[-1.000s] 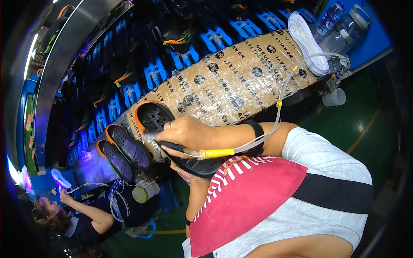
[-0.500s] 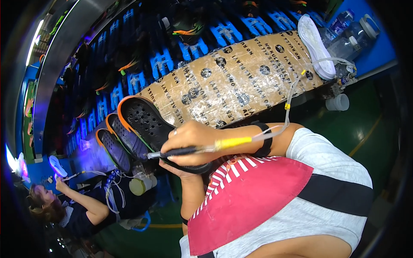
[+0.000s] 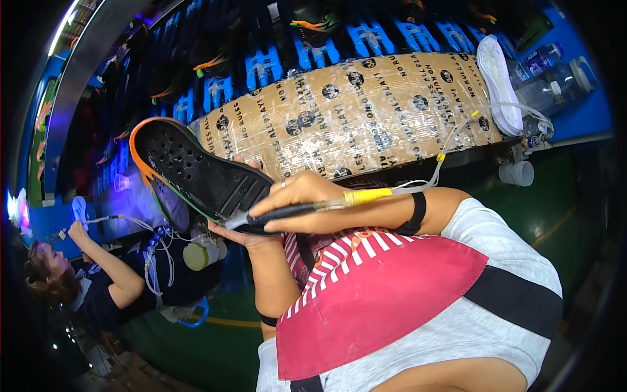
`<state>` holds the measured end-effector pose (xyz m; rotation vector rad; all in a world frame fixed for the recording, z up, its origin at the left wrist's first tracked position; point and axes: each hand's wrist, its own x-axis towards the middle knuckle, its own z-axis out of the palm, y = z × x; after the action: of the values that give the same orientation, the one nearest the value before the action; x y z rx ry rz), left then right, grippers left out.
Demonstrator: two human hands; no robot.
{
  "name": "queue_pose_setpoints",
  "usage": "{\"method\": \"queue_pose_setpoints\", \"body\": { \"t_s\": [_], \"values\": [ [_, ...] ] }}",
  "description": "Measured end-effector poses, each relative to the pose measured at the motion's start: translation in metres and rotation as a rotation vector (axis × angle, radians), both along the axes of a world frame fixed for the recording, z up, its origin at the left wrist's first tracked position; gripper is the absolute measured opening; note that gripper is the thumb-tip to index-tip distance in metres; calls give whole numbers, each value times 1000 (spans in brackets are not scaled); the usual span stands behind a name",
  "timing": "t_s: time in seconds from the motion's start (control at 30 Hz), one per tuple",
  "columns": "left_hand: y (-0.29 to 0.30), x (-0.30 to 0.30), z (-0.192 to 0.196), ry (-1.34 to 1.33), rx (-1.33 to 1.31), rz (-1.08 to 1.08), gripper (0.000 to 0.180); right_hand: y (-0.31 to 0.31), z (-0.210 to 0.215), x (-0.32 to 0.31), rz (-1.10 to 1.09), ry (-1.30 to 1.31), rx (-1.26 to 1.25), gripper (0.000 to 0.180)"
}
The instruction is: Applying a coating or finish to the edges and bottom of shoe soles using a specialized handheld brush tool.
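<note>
Brown cardboard (image 3: 392, 140) covers the bench in front of me, and beyond it stand blue supports (image 3: 255, 73) in a row. Before its left end is the black sole (image 3: 210, 171) with orange edge, lifted and tilted, its perforated end pointing away to the left. My left hand (image 3: 247, 238) holds it from below, with some fingertips showing at the far edge. My right hand (image 3: 304, 204) is closed around a brush (image 3: 284, 213), whose tip is at the near edge, toward the heel. This is what has just changed: half a second ago the tip was nearer to the middle of that edge, so I judge that the brushing has advanced along it. Also, the black sole has gone further left and hides more of its neighbours; one dark shoe (image 3: 173, 209) shows partly behind it. From the brush a thin hose (image 3: 440, 157) runs to the right, toward a white sole (image 3: 503, 85) and some bottles (image 3: 543, 97). At far left, a co-worker (image 3: 121, 281) holds a pale sole (image 3: 79, 209).
</note>
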<state>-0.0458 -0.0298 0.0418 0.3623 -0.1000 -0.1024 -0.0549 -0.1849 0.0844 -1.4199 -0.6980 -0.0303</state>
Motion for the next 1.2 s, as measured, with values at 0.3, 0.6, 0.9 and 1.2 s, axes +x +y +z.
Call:
{"method": "queue_pose_setpoints", "body": {
  "t_s": [0.3,0.6,0.9,1.2],
  "values": [
    [31,9,2,-187,195,27,101,-8,-2,-1,94,59,-4,26],
    [39,1,8,-178,-14,-16,106,-14,2,-4,224,-25,11,26],
    [56,2,17,-232,111,-124,102,-24,4,-1,463,-132,-34,25],
    [47,5,32,-94,334,-131,88,-27,2,0,435,-268,-207,22]
  ]
}}
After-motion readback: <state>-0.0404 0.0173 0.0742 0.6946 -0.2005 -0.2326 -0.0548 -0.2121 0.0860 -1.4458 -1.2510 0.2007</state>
